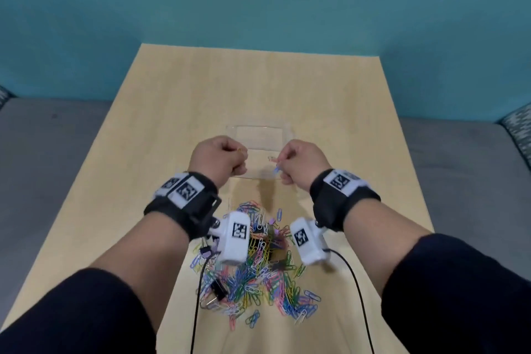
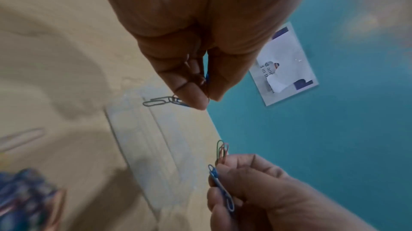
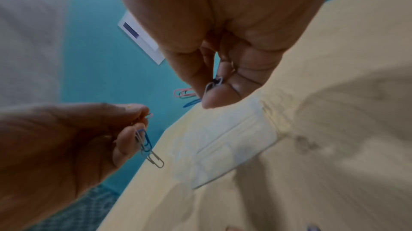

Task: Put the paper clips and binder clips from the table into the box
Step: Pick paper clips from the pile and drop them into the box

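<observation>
Coloured wire makes up the heap of paper clips (image 1: 253, 264) lying on the table (image 1: 178, 112) nearest to us, on our side of the box, under our wrists; they are too many and too tangled to count. Among them we can make out at least three binder clips: a black one (image 1: 219, 287) at the heap's near left, a purple one (image 1: 206, 253) at its left edge and another purple one (image 1: 273, 222) toward the box.

Beyond the heap, our left hand (image 1: 219, 159) hangs at the near left corner of the box, fingers curled, thumb and forefinger pinching a small bunch of clips (image 2: 166, 101): a grey one, a blue one and a pink tip show, so at least three. Our right hand (image 1: 301, 162) hangs at the near right corner, pinching its own bunch (image 3: 189, 96): pink, green, blue and one pale clip, about four.

Between and beyond the hands stands one clear plastic box (image 1: 260, 131); we see nothing in it.
</observation>
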`<state>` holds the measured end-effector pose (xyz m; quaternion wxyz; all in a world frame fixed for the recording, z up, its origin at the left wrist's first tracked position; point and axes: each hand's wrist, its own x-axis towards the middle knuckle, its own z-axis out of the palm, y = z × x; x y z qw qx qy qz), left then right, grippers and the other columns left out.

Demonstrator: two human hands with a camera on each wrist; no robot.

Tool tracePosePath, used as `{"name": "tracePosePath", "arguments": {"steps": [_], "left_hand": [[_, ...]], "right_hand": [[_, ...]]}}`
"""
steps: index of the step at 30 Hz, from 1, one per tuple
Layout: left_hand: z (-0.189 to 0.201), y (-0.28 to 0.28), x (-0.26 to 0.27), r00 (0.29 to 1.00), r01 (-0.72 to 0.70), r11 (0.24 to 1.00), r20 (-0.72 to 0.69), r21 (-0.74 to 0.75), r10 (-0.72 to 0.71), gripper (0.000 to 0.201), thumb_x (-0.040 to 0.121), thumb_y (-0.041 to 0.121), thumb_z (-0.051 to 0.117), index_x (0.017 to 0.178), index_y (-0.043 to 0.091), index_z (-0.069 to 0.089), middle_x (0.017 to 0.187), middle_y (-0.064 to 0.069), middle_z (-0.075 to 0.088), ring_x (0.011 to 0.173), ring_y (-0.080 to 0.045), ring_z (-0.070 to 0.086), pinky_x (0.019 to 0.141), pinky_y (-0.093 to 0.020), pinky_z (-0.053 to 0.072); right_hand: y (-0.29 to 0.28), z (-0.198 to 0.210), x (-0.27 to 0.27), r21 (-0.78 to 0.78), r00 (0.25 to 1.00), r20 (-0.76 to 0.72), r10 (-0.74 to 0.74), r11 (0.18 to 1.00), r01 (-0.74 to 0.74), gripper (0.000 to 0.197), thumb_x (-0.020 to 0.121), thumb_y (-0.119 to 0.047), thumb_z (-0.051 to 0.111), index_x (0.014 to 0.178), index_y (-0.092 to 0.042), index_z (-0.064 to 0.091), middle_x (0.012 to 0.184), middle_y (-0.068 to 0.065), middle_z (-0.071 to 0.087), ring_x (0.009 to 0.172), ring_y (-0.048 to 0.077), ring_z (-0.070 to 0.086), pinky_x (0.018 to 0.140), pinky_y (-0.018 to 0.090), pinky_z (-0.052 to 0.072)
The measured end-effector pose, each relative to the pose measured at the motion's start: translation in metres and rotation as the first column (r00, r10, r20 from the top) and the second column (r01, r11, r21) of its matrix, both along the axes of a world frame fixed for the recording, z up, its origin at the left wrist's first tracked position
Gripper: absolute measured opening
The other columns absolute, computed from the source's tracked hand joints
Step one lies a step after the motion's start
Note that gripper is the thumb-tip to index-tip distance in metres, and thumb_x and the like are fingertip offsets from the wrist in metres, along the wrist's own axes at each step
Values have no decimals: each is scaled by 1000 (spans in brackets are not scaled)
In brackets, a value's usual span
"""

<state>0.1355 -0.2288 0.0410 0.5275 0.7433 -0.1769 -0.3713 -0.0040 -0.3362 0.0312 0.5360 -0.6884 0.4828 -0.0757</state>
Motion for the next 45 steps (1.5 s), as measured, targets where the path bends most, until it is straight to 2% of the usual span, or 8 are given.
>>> {"name": "tracePosePath", "arguments": {"steps": [10, 15, 19, 23, 26, 30, 34, 45], "left_hand": [[-23, -13, 18, 996, 84, 993, 12, 84, -85, 11, 82, -1, 64, 83, 9, 68, 76, -4, 60, 65, -19, 60, 84, -50, 54], [-17, 53, -8, 969, 168, 974, 157, 152, -192, 13, 82, 10, 65, 87, 21, 67, 85, 0, 65, 72, -22, 66, 76, -41, 56], [-35, 131, -71, 617, 473, 812, 529, 341, -582, 15, 81, 23, 57, 95, 22, 64, 95, 6, 57, 82, -12, 57, 75, -28, 45], [-72, 190, -137, 312, 520, 599, 517, 609, -797, 59, 53, 21, 77, 109, 17, 57, 115, -7, 53, 93, -28, 49, 69, -38, 55], [-85, 198, -157, 299, 432, 611, 534, 663, -791, 89, 45, 24, 82, 128, 14, 51, 129, -13, 49, 101, -32, 45, 64, -38, 58], [-86, 178, -156, 297, 385, 618, 542, 686, -786, 85, 59, 22, 76, 136, 12, 42, 140, -16, 41, 112, -34, 42, 81, -43, 54], [-90, 159, -145, 334, 331, 611, 516, 719, -789, 80, 70, 17, 65, 142, 13, 31, 145, -14, 32, 125, -36, 33, 93, -43, 47], [-75, 153, -127, 318, 420, 623, 536, 660, -782, 40, 71, -5, 46, 103, 19, 48, 112, -4, 42, 100, -26, 38, 79, -35, 41]], "right_hand": [[-12, -6, 23, 19, 999, -28, -44, 999, 44, 13, 81, -10, 58, 81, -22, 60, 76, 12, 65, 63, 29, 64, 75, 51, 58], [38, 1, -52, -74, 989, -104, 109, 990, -117, 20, 90, -22, 55, 109, -20, 61, 97, -4, 63, 84, 17, 62, 71, 28, 47], [107, -25, -130, -215, 819, -414, 398, 831, -513, 33, 92, -25, 50, 125, -24, 51, 117, -5, 53, 106, 15, 50, 89, 27, 42], [174, -47, -178, -229, 784, -481, 392, 807, -544, 58, 74, -24, 60, 129, -29, 41, 120, -7, 42, 104, 20, 45, 85, 25, 44], [192, -59, -177, -307, 823, -478, 306, 820, -483, 80, 64, -24, 65, 138, -28, 34, 125, -3, 37, 102, 22, 41, 87, 30, 46], [189, -66, -145, -367, 801, -522, 293, 770, -522, 78, 76, -29, 62, 145, -25, 25, 141, 4, 31, 114, 28, 38, 97, 35, 43], [179, -71, -116, -374, 764, -568, 305, 732, -570, 66, 74, -20, 60, 137, -22, 39, 136, 7, 44, 108, 32, 44, 84, 42, 50], [166, -47, -111, -293, 624, -612, 486, 594, -750, 44, 74, 5, 50, 115, -12, 46, 115, 11, 45, 103, 32, 43, 80, 37, 35]]}}
